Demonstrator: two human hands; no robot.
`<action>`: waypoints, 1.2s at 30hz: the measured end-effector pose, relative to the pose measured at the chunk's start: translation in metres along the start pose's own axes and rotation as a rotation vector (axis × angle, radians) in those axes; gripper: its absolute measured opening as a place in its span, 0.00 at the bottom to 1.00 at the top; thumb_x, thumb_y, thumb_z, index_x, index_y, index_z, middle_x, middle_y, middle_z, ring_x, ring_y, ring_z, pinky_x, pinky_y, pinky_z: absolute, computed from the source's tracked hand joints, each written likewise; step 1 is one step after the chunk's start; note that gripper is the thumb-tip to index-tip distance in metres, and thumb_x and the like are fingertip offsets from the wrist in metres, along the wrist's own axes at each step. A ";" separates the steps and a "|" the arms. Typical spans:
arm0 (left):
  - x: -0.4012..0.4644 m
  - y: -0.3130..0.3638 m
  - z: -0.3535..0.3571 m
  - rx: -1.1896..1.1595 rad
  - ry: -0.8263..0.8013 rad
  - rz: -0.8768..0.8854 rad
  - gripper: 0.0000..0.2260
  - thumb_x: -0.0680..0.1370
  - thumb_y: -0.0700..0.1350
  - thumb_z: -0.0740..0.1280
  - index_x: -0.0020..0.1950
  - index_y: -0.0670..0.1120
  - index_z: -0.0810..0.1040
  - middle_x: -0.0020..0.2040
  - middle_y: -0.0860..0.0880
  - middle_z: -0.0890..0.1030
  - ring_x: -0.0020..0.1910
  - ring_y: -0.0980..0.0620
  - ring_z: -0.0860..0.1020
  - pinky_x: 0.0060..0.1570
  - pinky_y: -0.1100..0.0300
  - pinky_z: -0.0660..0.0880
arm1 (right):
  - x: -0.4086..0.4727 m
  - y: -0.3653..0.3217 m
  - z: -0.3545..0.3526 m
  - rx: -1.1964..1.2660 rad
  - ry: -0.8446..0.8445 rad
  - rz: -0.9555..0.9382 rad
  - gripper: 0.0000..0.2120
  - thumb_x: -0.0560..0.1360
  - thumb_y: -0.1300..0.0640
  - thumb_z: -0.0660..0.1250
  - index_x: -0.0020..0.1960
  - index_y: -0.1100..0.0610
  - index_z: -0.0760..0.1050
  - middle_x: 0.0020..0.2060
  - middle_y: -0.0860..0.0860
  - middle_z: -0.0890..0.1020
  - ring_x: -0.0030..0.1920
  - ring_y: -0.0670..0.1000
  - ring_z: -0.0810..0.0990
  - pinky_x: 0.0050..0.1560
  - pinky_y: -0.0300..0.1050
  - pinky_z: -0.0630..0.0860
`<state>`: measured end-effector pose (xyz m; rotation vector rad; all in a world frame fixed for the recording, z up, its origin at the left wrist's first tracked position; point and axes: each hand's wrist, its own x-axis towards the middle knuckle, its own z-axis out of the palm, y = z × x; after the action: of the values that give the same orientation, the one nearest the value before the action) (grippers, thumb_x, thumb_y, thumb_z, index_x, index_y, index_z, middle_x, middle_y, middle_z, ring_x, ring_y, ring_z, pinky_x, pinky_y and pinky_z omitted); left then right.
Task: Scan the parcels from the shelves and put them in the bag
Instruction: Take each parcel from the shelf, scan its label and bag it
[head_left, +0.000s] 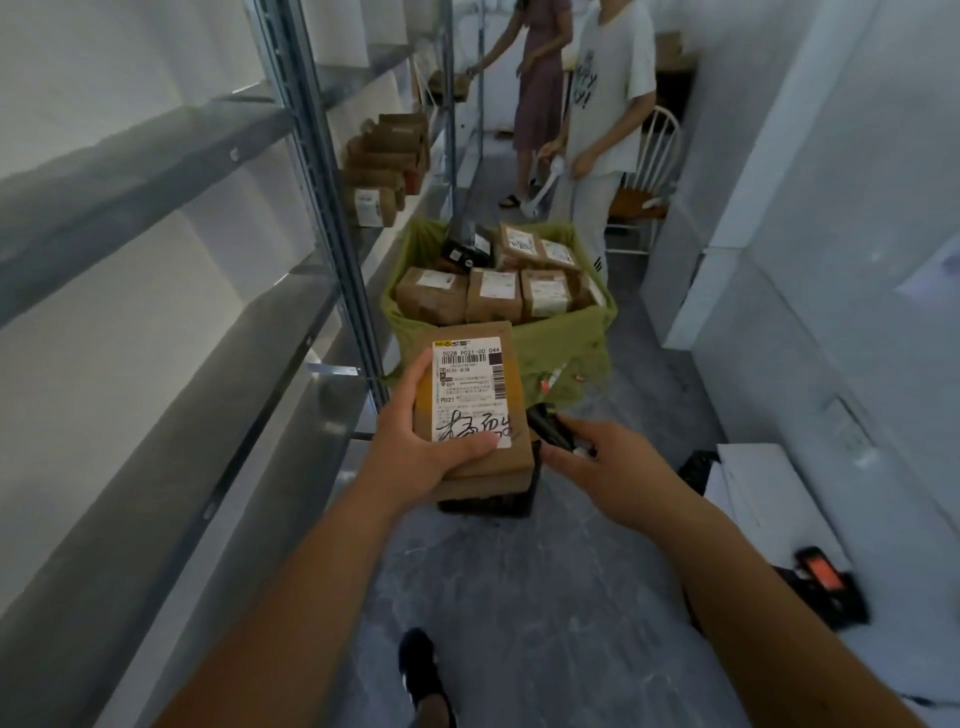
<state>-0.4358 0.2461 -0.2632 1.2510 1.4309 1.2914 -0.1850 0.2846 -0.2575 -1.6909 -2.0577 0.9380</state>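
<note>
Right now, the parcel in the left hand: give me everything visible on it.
The parcel is a brown cardboard box, closed, held label-up over the floor just short of the green bag. A white shipping label covers most of the top, with barcodes, printed text "502B P021-00 044" and large black handwriting near its lower edge. The left hand grips its left side and near edge, thumb on the label. A second brown box and something black sit directly under it. The right hand holds a black scanner beside it.

Dim, flat indoor light, source maybe overhead; bluish cast. Strong wide-angle bend at edges: shelves (156, 218) curve. Soft focus overall, far end blurry; parcel label (470, 395) sharpest, no harsh glare.
</note>
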 end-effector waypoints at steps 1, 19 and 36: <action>0.017 -0.004 0.000 0.002 -0.014 -0.007 0.50 0.54 0.63 0.88 0.69 0.81 0.65 0.71 0.59 0.76 0.69 0.54 0.77 0.66 0.45 0.79 | 0.014 0.001 0.000 0.007 0.011 0.006 0.30 0.79 0.38 0.67 0.79 0.45 0.69 0.56 0.51 0.83 0.47 0.48 0.82 0.40 0.41 0.74; 0.319 -0.039 -0.026 -0.093 -0.186 -0.236 0.53 0.58 0.53 0.88 0.77 0.71 0.65 0.70 0.55 0.77 0.65 0.52 0.79 0.60 0.48 0.82 | 0.264 0.003 -0.005 0.005 0.100 0.187 0.34 0.79 0.36 0.66 0.81 0.45 0.64 0.59 0.49 0.82 0.46 0.47 0.81 0.43 0.47 0.80; 0.499 -0.042 0.101 -0.091 -0.114 -0.355 0.49 0.58 0.56 0.87 0.71 0.78 0.65 0.68 0.58 0.75 0.65 0.50 0.77 0.59 0.47 0.82 | 0.468 0.090 -0.111 -0.019 0.059 0.174 0.34 0.78 0.33 0.66 0.80 0.42 0.64 0.67 0.51 0.79 0.51 0.48 0.80 0.46 0.45 0.78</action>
<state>-0.4293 0.7561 -0.2972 0.9434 1.4190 1.0159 -0.1665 0.7705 -0.3105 -1.9087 -1.9119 0.9107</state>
